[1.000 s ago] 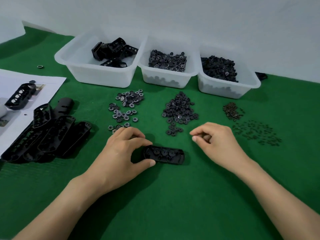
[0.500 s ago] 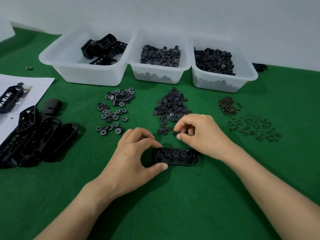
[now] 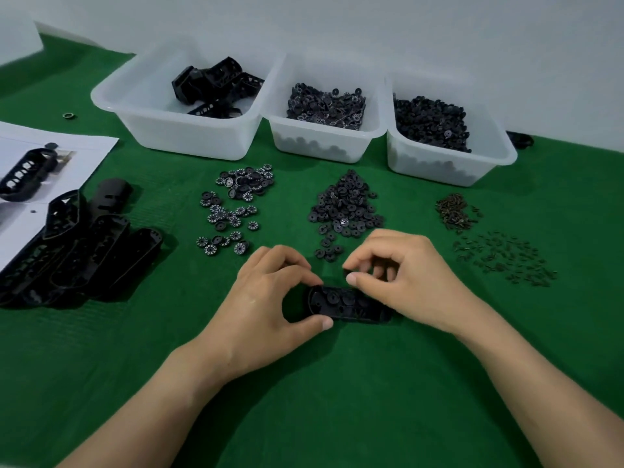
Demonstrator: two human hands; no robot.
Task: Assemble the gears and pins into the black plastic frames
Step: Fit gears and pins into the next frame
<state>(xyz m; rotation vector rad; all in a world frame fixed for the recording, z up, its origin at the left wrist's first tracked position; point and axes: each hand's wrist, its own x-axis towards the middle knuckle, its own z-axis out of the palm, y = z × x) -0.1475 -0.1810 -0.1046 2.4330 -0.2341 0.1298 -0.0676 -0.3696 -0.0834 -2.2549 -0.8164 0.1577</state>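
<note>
The right end of the black frame, which lies low in the middle of the picture on the green mat, is hidden under the right hand. That hand's fingers are curled, with thumb and forefinger tips drawn close above the frame. Whether anything small sits between them cannot be told. The left hand pinches the frame's left end, thumb on the near edge and forefinger on the far edge. The parts seated in the frame are blurred. At the left edge a stack of frames and a paper sheet are cut off. Above the hands lie a white-toothed gear pile and a black gear pile. Further right are brown pins and dark pins. Three white bins line the top.
</note>
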